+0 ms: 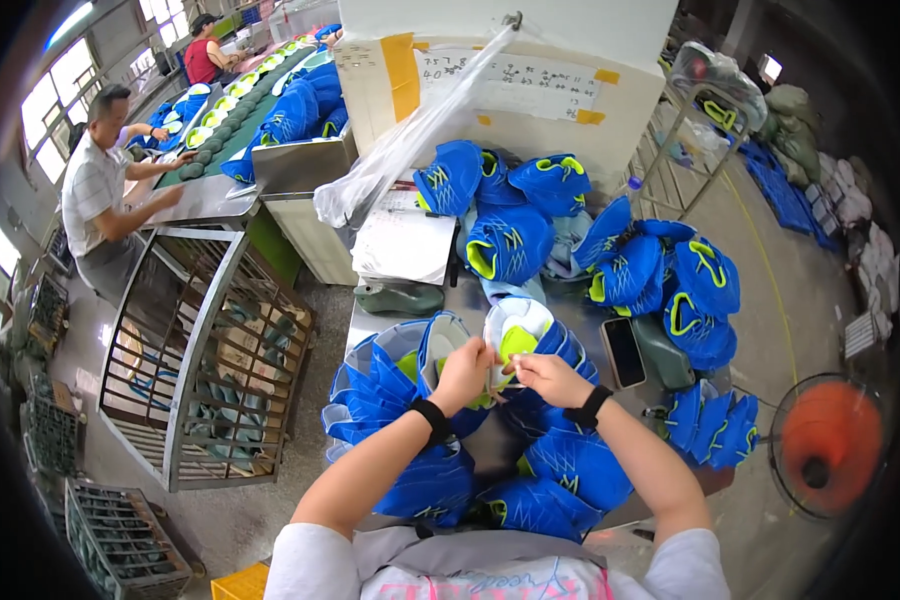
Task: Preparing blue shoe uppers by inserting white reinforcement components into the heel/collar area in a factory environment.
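In front of me a blue shoe upper [519, 317] stands with its white and yellow-green lining facing up. My left hand [464, 374] is closed on its near left edge. Close beside it, my right hand [554, 381] pinches at the near right edge of the same upper, fingertips pressed together. Whether a small piece sits between those fingertips is too fine to make out. Nested blue uppers [365, 395] lie to the left of my hands. More blue uppers [575, 462] are heaped below my forearms, near my body.
Further blue uppers [510, 245] pile up at the table's back, near paper sheets [405, 240] and a dark green shoe last [400, 298]. A phone [624, 352] lies right. A metal cage cart [185, 350] stands left, a fan [828, 445] right. A co-worker [100, 200] works along a conveyor [235, 120].
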`<state>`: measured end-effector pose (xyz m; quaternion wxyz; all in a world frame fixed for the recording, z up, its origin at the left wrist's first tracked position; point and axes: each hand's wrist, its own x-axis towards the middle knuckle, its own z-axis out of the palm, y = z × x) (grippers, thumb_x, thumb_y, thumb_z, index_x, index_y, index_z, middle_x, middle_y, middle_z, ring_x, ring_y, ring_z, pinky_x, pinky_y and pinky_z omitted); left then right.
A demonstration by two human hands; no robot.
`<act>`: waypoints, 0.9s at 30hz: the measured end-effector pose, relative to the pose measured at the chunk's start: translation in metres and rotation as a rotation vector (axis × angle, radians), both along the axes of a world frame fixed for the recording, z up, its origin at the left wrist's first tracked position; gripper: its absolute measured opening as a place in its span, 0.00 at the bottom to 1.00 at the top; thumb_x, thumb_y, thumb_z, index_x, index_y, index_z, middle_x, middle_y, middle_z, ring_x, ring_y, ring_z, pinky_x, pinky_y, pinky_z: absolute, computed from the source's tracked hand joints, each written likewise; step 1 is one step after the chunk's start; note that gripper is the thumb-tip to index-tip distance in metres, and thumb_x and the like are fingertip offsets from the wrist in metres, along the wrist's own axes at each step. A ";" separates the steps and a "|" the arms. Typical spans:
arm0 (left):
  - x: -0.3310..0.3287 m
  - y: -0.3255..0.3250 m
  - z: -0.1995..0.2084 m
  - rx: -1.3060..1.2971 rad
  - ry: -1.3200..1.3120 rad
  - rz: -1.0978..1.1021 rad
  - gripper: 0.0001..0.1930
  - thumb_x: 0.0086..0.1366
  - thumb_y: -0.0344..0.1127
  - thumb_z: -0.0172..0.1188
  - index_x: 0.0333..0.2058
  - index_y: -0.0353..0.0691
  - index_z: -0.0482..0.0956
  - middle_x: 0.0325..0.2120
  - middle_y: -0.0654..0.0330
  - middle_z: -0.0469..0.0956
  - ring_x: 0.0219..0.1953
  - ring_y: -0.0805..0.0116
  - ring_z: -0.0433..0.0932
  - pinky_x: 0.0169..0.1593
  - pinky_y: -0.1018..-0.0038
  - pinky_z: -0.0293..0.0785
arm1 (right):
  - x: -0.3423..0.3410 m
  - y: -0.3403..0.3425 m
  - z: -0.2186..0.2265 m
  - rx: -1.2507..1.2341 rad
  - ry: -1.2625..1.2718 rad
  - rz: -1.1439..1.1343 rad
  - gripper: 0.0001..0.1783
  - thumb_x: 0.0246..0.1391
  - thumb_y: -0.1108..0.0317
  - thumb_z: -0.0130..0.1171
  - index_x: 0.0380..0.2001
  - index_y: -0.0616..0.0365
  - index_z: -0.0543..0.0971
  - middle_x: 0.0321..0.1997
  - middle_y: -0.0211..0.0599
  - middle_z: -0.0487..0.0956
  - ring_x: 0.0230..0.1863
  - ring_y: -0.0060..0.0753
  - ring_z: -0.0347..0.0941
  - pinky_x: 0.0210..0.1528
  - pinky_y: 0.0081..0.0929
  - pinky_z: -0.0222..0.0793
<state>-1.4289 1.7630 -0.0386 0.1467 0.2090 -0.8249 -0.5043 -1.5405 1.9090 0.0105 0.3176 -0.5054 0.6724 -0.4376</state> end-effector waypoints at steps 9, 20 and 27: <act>-0.020 -0.002 0.137 0.177 0.388 -0.122 0.08 0.63 0.32 0.48 0.28 0.35 0.70 0.24 0.61 0.76 0.27 0.77 0.71 0.34 0.80 0.67 | 0.003 -0.019 -0.038 0.281 0.462 0.327 0.13 0.49 0.61 0.48 0.34 0.55 0.77 0.38 0.39 0.76 0.40 0.44 0.71 0.43 0.36 0.66; -0.001 0.007 0.017 -0.537 -0.439 -0.278 0.12 0.60 0.39 0.46 0.35 0.36 0.67 0.28 0.50 0.77 0.30 0.56 0.78 0.31 0.66 0.72 | -0.009 -0.016 -0.025 0.358 0.310 0.077 0.13 0.47 0.62 0.53 0.25 0.62 0.77 0.24 0.46 0.77 0.28 0.40 0.74 0.32 0.32 0.67; -0.004 0.050 0.015 -0.690 -0.654 -0.463 0.08 0.53 0.36 0.53 0.28 0.43 0.79 0.28 0.55 0.79 0.32 0.58 0.79 0.32 0.66 0.74 | -0.023 0.018 -0.016 0.217 0.200 -0.183 0.12 0.48 0.63 0.56 0.25 0.62 0.79 0.21 0.41 0.77 0.24 0.31 0.73 0.28 0.27 0.64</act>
